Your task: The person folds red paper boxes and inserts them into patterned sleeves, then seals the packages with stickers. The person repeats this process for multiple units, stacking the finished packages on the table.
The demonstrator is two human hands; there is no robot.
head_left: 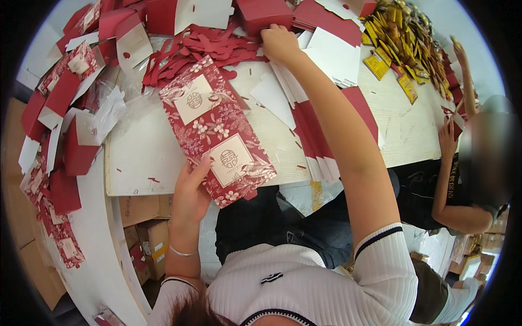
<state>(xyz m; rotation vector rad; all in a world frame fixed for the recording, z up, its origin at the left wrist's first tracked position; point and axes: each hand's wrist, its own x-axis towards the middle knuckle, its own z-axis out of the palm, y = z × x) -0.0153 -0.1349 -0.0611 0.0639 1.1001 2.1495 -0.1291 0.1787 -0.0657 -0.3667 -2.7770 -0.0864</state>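
Observation:
My left hand (pixel 192 187) grips the lower left edge of a flat red box blank (pixel 217 130), thumb on top. The blank has pale floral print and two cream squares. It is tilted over the table's front edge. My right arm stretches to the far side, where my right hand (pixel 280 44) is closed beside a plain red box (pixel 264 16). What its fingers hold, if anything, is hidden. Left of it lies a pile of red die-cut paper strips (pixel 204 51). Beneath the right forearm are stacked red and white blanks (pixel 318 127).
Folded red boxes (pixel 81 142) crowd the table's left side, with clear plastic (pixel 128 100) among them. Yellow packets (pixel 399 46) are heaped at the far right. Another person (pixel 462 179) handles a red item at right. Cardboard boxes (pixel 149 244) stand below the table (pixel 138 157).

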